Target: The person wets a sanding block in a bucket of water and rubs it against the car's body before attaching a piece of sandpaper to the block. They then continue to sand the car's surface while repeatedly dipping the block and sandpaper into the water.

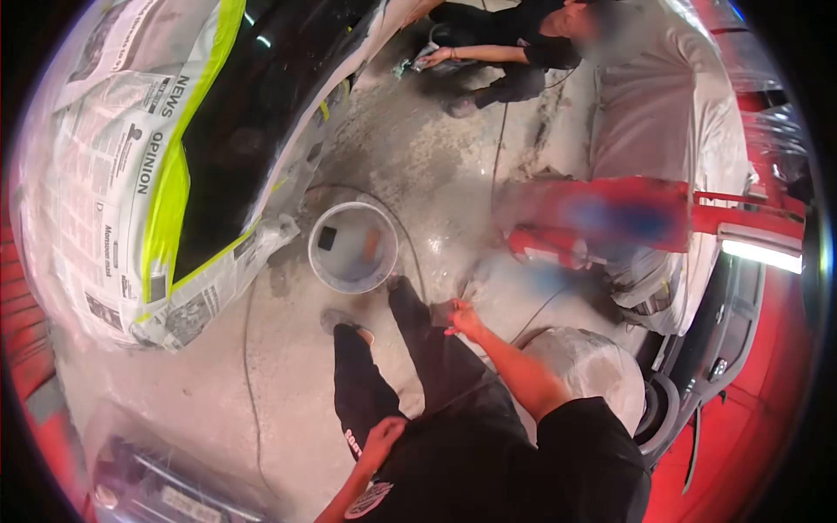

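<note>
My right hand (466,321) is out over my right leg, its fingers closed on a small dark flat piece (442,313) whose kind does not show clearly. Close to my thigh, my left hand (384,431) has its fingers curled in, and nothing shows in it. In front of my feet stands a round whitish bucket (315,268) with cloudy liquid inside. A black block (328,238) and an orange-brown piece (372,245) show within its rim.
A car panel (235,148), masked with newspaper (109,187) and yellow-green tape, rises at left. Another person (497,54) crouches at the back. Right of me are a red stand (645,213), a covered round object (588,366) and a lit tube lamp (761,255). Hoses cross the floor. A bumper (170,484) lies lower left.
</note>
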{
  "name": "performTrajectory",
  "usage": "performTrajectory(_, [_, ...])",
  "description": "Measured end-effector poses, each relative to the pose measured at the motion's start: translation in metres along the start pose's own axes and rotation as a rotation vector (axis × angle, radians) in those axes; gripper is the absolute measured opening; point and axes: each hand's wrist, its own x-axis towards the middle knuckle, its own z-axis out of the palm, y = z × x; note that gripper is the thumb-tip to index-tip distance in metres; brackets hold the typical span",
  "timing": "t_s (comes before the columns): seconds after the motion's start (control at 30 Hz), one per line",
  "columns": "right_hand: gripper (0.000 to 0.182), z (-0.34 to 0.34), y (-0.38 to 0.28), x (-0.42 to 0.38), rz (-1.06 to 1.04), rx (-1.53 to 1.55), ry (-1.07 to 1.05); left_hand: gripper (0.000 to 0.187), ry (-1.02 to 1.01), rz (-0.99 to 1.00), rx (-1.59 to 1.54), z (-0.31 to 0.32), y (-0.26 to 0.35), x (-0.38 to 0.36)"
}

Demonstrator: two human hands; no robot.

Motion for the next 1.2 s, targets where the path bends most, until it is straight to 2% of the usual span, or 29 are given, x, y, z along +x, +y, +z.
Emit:
performTrajectory(0.03, [0.053, -0.002, 0.047, 0.011, -0.277, -0.319, -0.030, 0.042, 0.220, 0.187, 0.205, 0.017, 0.012, 0.027])
performTrajectory(0.1, [0.043, 0.032, -0.022, -0.030, 0.075, -0.054, 0.027, 0.042, 0.121, 0.139, 0.137, 0.039, 0.011, 0.072])
performTrajectory(0.13, [0.043, 0.048, -0.042, -0.039, 0.072, -0.057, 0.029, 0.042, 0.119, 0.143, 0.135, 0.046, -0.007, 0.095])
performTrajectory(0.2, [0.046, 0.068, -0.064, -0.039, -0.246, -0.243, -0.058, 0.041, -0.124, 0.172, 0.303, 0.056, -0.037, 0.138])
performTrajectory(0.23, [0.046, 0.076, -0.057, -0.024, -0.248, -0.247, -0.057, 0.041, -0.125, 0.176, 0.300, 0.056, -0.046, 0.143])
performTrajectory(0.3, [0.046, 0.093, -0.054, 0.018, -0.630, -0.377, -0.105, 0.037, -0.639, -0.060, -0.068, 0.056, -0.036, 0.149])
performTrajectory(0.33, [0.046, 0.097, -0.059, 0.037, -0.643, -0.378, -0.115, 0.037, -0.628, -0.050, -0.064, 0.054, -0.030, 0.151])
performTrajectory(0.4, [0.047, 0.107, -0.091, 0.052, -0.425, -0.598, -0.229, 0.030, -0.607, -0.314, -0.271, 0.043, -0.016, 0.146])
performTrajectory(0.43, [0.047, 0.115, -0.079, 0.073, -0.431, -0.582, -0.223, 0.030, -0.601, -0.323, -0.255, 0.039, -0.002, 0.147])
performTrajectory(0.5, [0.041, 0.127, -0.059, 0.129, -0.714, -0.746, -0.107, 0.021, -0.412, -0.274, -0.090, 0.029, 0.028, 0.178])
performTrajectory(0.53, [0.038, 0.135, -0.052, 0.152, -0.738, -0.751, -0.078, 0.021, -0.406, -0.269, -0.077, 0.012, 0.020, 0.201])
performTrajectory(0.6, [0.039, 0.151, -0.046, 0.199, -0.764, -0.794, -0.075, 0.028, -0.076, 0.075, 0.206, -0.051, -0.022, 0.260])
performTrajectory(0.63, [0.040, 0.156, -0.041, 0.220, -0.771, -0.847, -0.074, 0.018, 0.207, 0.414, 0.545, -0.102, -0.070, 0.306])
performTrajectory(0.67, [0.040, 0.161, -0.038, 0.234, -0.777, -0.843, -0.070, 0.021, 0.335, 0.320, 0.845, -0.139, -0.030, 0.315])
performTrajectory(0.7, [0.040, 0.165, -0.042, 0.249, -0.764, -0.953, -0.067, 0.024, 0.565, 0.350, 0.809, -0.143, 0.036, 0.311])
performTrajectory(0.73, [0.039, 0.169, -0.043, 0.265, -0.749, -1.061, -0.061, 0.030, 0.785, 0.526, 0.944, -0.187, 0.035, 0.335])
performTrajectory(0.77, [0.039, 0.174, -0.037, 0.284, -0.758, -1.056, -0.057, 0.042, 0.907, 0.736, 0.995, -0.210, 0.058, 0.346])
performTrajectory(0.8, [0.038, 0.179, -0.028, 0.308, -0.781, -1.144, -0.052, 0.054, 1.020, 0.668, 1.012, -0.240, 0.073, 0.368])
performTrajectory(0.83, [0.038, 0.183, -0.027, 0.332, -0.814, -1.235, -0.037, 0.054, 1.034, 0.686, 1.016, -0.248, 0.093, 0.383])
performTrajectory(0.9, [0.040, 0.193, -0.032, 0.367, -0.809, -1.225, 0.016, 0.061, 1.099, 0.600, 0.904, -0.256, 0.126, 0.396])
performTrajectory(0.93, [0.043, 0.196, -0.033, 0.383, -0.777, -1.212, 0.058, 0.061, 1.105, 0.620, 0.912, -0.261, 0.127, 0.408])
performTrajectory(1.0, [0.043, 0.202, -0.029, 0.421, -0.815, -1.310, 0.120, 0.062, 1.237, 0.812, 1.029, -0.262, 0.124, 0.432])
performTrajectory(1.07, [0.042, 0.213, -0.029, 0.452, -0.848, -1.402, 0.190, 0.060, 1.298, 0.845, 1.053, -0.261, 0.118, 0.446])
performTrajectory(1.13, [0.043, 0.233, -0.030, 0.469, -0.674, -1.416, 0.152, 0.059, 1.366, 0.868, 1.071, -0.264, 0.114, 0.454])
performTrajectory(1.2, [0.041, 0.247, -0.021, 0.486, -0.695, -1.392, 0.087, 0.054, 1.344, 0.887, 1.101, -0.270, 0.111, 0.451])
